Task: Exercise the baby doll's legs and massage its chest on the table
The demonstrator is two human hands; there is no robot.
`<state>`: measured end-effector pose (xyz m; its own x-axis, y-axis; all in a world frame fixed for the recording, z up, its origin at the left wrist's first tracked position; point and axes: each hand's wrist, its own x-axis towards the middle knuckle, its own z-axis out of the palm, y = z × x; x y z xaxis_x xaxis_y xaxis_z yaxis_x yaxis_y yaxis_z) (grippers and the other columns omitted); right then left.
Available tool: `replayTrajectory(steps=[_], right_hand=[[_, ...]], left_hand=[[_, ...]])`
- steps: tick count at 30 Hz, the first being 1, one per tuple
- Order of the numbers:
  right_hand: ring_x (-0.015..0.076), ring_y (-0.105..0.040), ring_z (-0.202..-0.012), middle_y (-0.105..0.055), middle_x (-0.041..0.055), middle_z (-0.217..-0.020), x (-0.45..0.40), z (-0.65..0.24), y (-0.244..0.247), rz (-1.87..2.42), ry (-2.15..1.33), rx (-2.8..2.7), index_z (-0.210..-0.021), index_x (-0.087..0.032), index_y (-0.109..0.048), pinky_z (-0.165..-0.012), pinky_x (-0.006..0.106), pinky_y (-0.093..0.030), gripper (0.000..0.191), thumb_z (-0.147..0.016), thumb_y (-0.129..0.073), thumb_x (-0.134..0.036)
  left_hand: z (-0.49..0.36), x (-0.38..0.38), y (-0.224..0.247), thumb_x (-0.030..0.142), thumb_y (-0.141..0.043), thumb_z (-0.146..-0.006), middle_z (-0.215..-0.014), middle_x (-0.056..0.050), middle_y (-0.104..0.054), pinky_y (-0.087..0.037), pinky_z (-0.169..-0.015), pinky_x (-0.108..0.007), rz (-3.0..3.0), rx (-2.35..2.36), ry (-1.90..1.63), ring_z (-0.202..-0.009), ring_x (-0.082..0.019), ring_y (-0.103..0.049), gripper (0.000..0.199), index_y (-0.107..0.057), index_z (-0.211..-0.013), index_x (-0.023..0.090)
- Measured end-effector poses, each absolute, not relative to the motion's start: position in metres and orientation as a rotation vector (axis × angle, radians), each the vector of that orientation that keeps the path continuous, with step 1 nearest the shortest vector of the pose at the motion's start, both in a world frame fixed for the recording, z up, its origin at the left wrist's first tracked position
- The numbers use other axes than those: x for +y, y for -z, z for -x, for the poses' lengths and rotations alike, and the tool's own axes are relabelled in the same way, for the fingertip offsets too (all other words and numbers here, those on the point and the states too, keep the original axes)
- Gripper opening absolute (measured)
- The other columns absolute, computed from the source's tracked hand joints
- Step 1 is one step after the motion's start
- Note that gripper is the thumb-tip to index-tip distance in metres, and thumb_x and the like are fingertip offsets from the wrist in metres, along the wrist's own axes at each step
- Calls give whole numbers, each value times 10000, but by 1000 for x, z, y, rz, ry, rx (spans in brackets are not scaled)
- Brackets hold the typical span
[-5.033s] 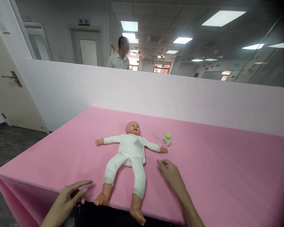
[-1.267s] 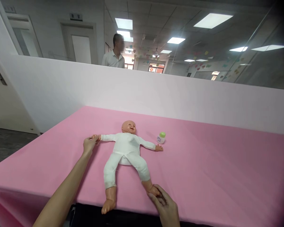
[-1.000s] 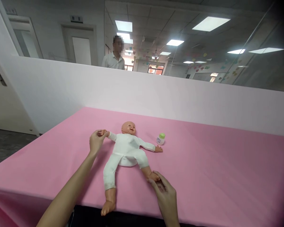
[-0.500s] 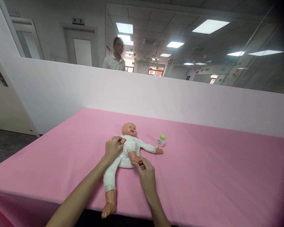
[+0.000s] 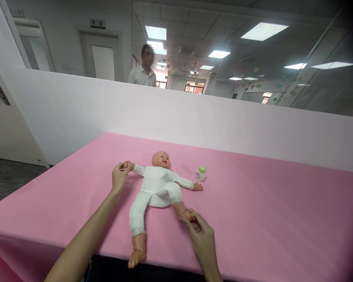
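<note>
The baby doll [image 5: 160, 184] lies on its back across the middle of the worktop [image 5: 267, 211], head away from the wearer, one foot by the near edge. Its leg on the wearer's left is stretched out; the other is bent at the knee and turned outward. A small clear jar [image 5: 200, 175] with a green lid stands upright just past the doll's outspread hand on the wearer's right, so close that I cannot tell if they touch. The left hand [image 5: 121, 175] grasps the doll's other hand between thumb and fingers, partly covering it, with the forearm reaching long and slanting in from the near left. The right hand [image 5: 202, 234] comes from the near right, thumb below and fingers above, and grasps the foot of the bent leg, hiding its toes in part. A pink cloth [image 5: 76, 196] covers the worktop and hangs over the near left corner. Behind runs a white partition [image 5: 170, 113] with glass above it; beyond the glass are a person [image 5: 143, 75] in a white shirt and lit ceiling panels [image 5: 264, 31]. A door [image 5: 8, 125] stands at far left
</note>
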<state>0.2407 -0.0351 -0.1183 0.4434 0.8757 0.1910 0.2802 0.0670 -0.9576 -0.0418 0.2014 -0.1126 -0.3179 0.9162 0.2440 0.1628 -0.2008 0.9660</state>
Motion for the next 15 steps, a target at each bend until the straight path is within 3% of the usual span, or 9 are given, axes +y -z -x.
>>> replayTrajectory(steps=[5, 8, 11, 15], right_hand=[[229, -706, -754, -766, 131, -991, -65, -251, 165, 1562, -596, -1060, -1090, -116, -806, -647, 260, -598, 618, -729, -814, -617], [223, -708, -729, -772, 121, -939, -75, -250, 185, 1596, -627, -1076, -1093, -114, -814, -656, 252, -607, 610, -723, -820, -599], [218, -708, -716, -773, 115, -915, -78, -248, 187, 1600, -620, -1072, -1084, -114, -817, -661, 246, -610, 599, -722, -824, -592], [220, -705, -722, -772, 123, -936, -67, -242, 162, 1567, -535, -1060, -1049, -117, -817, -625, 246, -596, 564, -741, -808, -590]], left_hand=[[67, 213, 136, 548, -742, -750, -887, -86, -745, -536, -645, -316, -1073, 1481, -1474, -798, -268, -730, 414, -704, -904, 166], [73, 217, 149, 494, -741, -737, -830, -89, -739, -542, -638, -326, -938, 1481, -1442, -731, -257, -721, 370, -700, -878, 155], [74, 219, 150, 469, -726, -752, -805, -84, -736, -541, -656, -331, -921, 1485, -1435, -716, -250, -715, 333, -698, -863, 156], [55, 207, 128, 521, -743, -784, -878, -72, -751, -541, -747, -338, -1214, 1521, -1544, -834, -247, -702, 355, -717, -893, 184]])
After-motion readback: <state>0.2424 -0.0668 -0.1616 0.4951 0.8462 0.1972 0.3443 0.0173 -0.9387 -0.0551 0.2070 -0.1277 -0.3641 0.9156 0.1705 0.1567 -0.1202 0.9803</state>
